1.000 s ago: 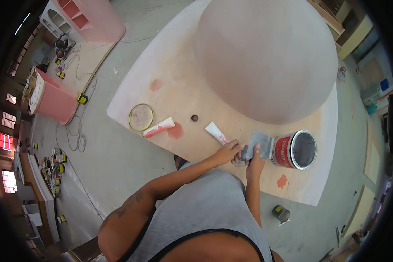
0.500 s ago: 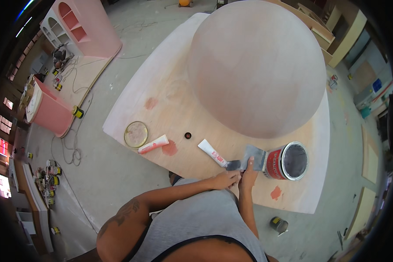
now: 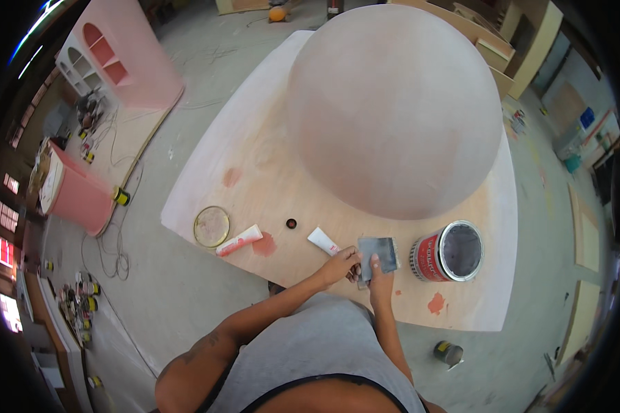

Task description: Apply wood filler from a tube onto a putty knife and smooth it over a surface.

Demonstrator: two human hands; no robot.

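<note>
In front of my waist, my right hand [image 3: 381, 283] grips a flat grey putty scraper [image 3: 380, 253], the thumb lying on its blade. Close against its left edge is my left hand [image 3: 342, 267], its fingers curled; what they hold, if anything, is hidden. Just beyond the left hand lies a white tube [image 3: 322, 239], partly covered by the fingers. To the right of the scraper stands an open red-labelled tin [image 3: 427, 259] with grey paste inside. A large, smooth, pale dome [image 3: 396, 110] rises from the wooden board [image 3: 269, 179] beyond my hands.
On the board's left are a round lid [image 3: 211, 227], a red-smeared white tube [image 3: 240, 241] and a small black cap [image 3: 291, 224]. Reddish patches mark the wood. A small can [image 3: 448, 353] sits on the floor at right. Pink furniture [image 3: 83, 189] and cables stand left.
The scraper has moved left, away from the tin, and my left hand has risen beside it. The small dark blade near my left hand is no longer distinct. The view has shifted slightly.
</note>
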